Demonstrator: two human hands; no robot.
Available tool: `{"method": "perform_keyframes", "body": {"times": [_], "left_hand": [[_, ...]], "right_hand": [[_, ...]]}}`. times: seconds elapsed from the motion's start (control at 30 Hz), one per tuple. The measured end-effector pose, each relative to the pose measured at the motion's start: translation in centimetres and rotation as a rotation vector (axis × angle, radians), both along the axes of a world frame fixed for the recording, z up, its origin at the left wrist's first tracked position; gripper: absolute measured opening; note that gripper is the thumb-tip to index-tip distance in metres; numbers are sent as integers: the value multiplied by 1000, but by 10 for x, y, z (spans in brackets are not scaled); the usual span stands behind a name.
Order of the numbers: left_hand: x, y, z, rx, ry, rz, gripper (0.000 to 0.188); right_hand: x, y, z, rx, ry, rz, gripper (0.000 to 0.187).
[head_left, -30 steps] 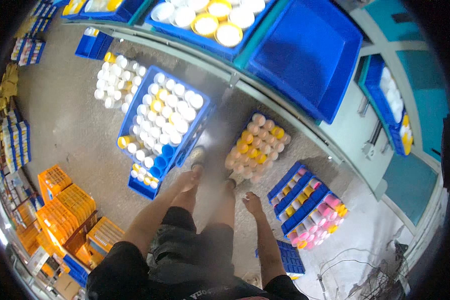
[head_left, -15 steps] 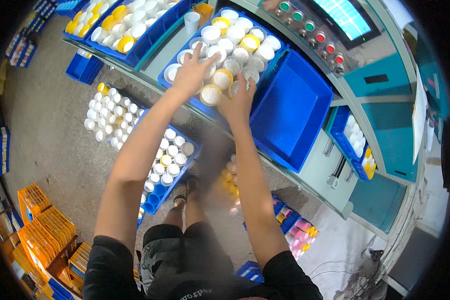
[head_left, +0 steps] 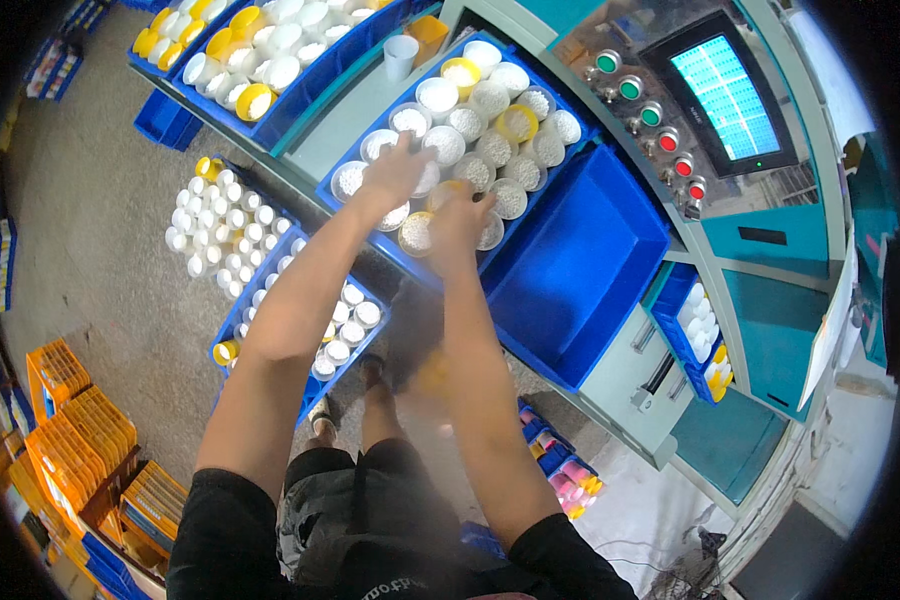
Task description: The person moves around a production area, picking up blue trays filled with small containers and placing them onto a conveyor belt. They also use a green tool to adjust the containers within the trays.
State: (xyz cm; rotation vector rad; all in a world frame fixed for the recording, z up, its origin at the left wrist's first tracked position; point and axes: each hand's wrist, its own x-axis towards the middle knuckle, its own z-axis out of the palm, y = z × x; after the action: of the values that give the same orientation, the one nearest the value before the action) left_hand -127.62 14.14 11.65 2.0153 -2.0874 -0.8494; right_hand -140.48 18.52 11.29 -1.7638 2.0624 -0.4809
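Newly raised, 2 hands (head_left: 393, 178) (head_left: 457, 218) partly obscure cups (head_left: 444, 145) beside a bin (head_left: 582, 255).

At 2 o'clock we log a lit screen (head_left: 727, 95), with green buttons (head_left: 629, 88) and red buttons (head_left: 683, 167) just beside it. At 3 we see a small blue bin (head_left: 677, 290) with white and yellow cups (head_left: 699, 318); at 5, pink and yellow cups (head_left: 576, 478). Toward 8 we record orange crates (head_left: 78, 440); near 10, massed white cups (head_left: 217, 225) low over grey floor (head_left: 120, 230); near 12, a pale cup (head_left: 400, 60) beside an orange container (head_left: 429, 38)
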Motion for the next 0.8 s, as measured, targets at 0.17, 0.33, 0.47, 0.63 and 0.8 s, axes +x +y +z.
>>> {"method": "perform_keyframes", "body": {"times": [0.17, 0.33, 0.47, 0.63, 0.8], "left_hand": [[-3, 13, 12, -127, -5, 23, 66], [5, 54, 58, -419, 221, 44, 66], [5, 122, 107, -611, 299, 150, 57], [44, 239, 129, -632, 409, 273, 52], [129, 335, 65, -447, 321, 308, 54]], "right_hand": [[-11, 7, 6, -57, -114, 90, 50], [-18, 35, 62, -199, -116, 98, 71], [-7, 98, 135, -264, -11, 156, 75], [38, 208, 168, -193, 20, 197, 75], [111, 289, 84, -86, -168, 238, 72]]}}
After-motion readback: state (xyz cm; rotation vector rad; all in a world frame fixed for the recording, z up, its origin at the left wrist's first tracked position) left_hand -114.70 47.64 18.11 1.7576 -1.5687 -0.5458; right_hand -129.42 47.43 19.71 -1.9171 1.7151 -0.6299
